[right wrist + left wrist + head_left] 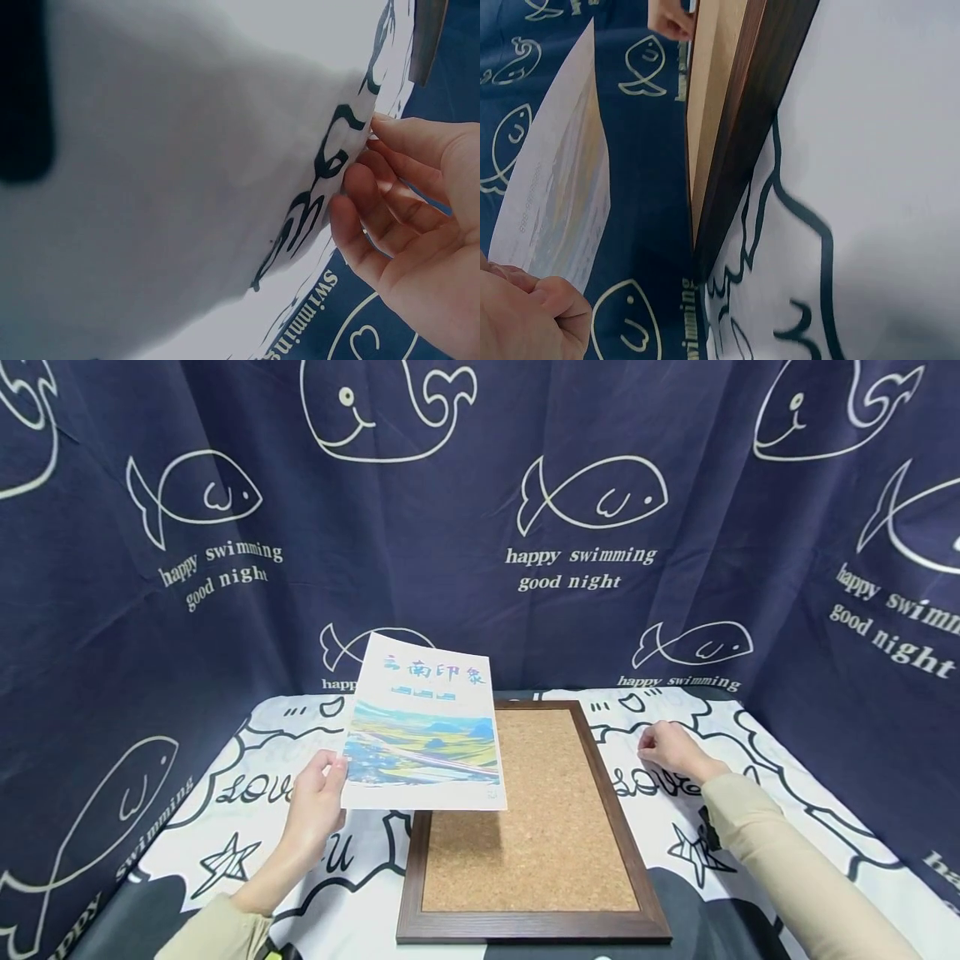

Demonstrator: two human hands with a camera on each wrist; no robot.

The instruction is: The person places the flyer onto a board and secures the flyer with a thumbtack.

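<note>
My left hand [318, 793] pinches a printed poster [426, 727] at its lower left edge. Coloured characters run along the poster's top above a blue, green and yellow landscape. It is held up in front of a cork board [536, 843] with a dark brown frame, covering the board's upper left part. In the left wrist view, the poster [559, 172] bends a little as the hand grips it. My right hand [671, 750] is low over the cloth, right of the board. Its thumb and fingers [360, 184] are curled near each other; whether something small sits between them is unclear.
A white cloth [187, 827] with black lettering and drawings covers the table under the board. Dark blue curtains [465, 568] with fish and whale outlines stand behind and at both sides. A small black item [708, 831] shows beside the right sleeve.
</note>
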